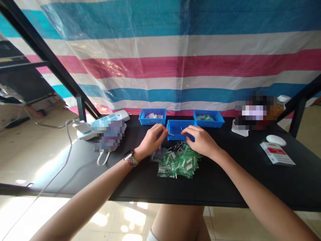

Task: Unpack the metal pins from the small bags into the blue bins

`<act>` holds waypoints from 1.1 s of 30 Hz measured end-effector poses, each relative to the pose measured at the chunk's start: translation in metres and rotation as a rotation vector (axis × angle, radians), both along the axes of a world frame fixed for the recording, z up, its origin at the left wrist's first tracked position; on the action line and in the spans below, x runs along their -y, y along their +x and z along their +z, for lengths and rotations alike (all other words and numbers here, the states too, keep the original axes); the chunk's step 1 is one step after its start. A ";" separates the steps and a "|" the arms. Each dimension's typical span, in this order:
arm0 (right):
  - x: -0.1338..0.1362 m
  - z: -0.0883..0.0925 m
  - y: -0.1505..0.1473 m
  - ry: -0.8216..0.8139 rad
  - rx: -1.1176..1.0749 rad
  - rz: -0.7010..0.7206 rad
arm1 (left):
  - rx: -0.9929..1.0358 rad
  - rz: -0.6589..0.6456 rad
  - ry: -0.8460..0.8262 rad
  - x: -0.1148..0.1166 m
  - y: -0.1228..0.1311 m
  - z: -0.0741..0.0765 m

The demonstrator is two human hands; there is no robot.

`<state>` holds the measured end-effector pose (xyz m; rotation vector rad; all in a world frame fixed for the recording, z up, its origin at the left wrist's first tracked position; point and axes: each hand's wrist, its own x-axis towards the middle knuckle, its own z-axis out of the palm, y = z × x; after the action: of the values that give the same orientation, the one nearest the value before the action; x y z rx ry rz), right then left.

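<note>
The left hand [151, 138] pinches a thin stick [171, 134] by one end, apparently leaving its length exposed over the front bin [175, 137]. The right hand [199, 138] curls opposite, fingertips near a sliver [181, 129]; whether it grips, I cannot tell. Packets [179, 164] and rods [178, 146] lie just below, presumably for short reach.

The lone head-worn camera looks forward and down across the nearby counter [213, 187] toward the striped sheet [155, 63] behind.

Power strip [110, 118] left, striped sheet [160, 65] behind, box [277, 154] right.
</note>
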<state>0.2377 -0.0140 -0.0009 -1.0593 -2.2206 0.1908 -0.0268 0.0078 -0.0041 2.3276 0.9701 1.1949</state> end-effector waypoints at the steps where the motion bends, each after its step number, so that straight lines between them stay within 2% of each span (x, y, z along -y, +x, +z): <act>1: 0.002 0.002 -0.001 -0.023 0.002 0.008 | -0.002 -0.007 -0.007 0.001 0.000 0.000; 5: 0.005 0.006 -0.004 -0.073 0.001 0.027 | -0.017 -0.023 -0.019 0.003 0.002 0.000; 9: 0.000 0.001 -0.004 -0.057 -0.022 0.039 | -0.022 -0.016 -0.022 0.003 0.002 0.001; 16: -0.027 -0.012 -0.005 0.024 -0.032 -0.008 | -0.016 0.017 -0.070 0.002 0.003 0.001; 22: -0.044 -0.012 -0.002 0.054 0.015 -0.044 | -0.065 -0.003 -0.067 0.000 0.004 -0.002; 26: -0.036 -0.008 0.002 0.045 0.031 -0.045 | -0.070 0.007 -0.045 0.000 0.003 -0.005; 30: -0.012 0.002 0.001 -0.033 0.012 0.015 | -0.033 0.067 0.033 0.002 0.001 -0.001; 33: 0.001 0.013 0.003 -0.083 -0.017 0.099 | -0.047 0.007 0.053 0.004 0.001 0.003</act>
<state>0.2404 -0.0145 0.0126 -0.9880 -2.2686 0.3366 -0.0258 0.0039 -0.0009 2.4055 0.9745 1.1879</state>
